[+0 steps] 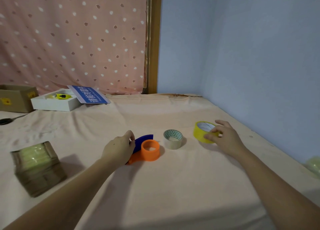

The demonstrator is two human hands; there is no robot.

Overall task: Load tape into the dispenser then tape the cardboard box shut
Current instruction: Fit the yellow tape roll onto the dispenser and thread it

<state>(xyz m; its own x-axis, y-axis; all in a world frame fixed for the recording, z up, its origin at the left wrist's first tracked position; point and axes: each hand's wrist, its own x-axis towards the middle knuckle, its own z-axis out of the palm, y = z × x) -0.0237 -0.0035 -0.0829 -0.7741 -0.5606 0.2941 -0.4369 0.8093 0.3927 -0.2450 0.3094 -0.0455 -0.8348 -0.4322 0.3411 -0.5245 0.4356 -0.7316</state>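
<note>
An orange tape dispenser [150, 150] with a dark blue curved blade guard lies on the peach cloth near the middle. My left hand [119, 148] grips its left end, fingers on the blue part. To its right stands a small clear tape roll [173, 139] with a green-patterned core, untouched. Further right, my right hand [223, 136] closes around a yellow tape roll [201, 131] that rests on the cloth. A cardboard box [16, 98] sits at the far left, by the curtain.
A wrapped stack of tape rolls [37, 167] stands at the near left. A white tray [55, 102] holding a yellow tool and a blue sign [90, 95] lies at the back left. Scissors [7, 120] lie at the left edge. A blue wall borders the right side.
</note>
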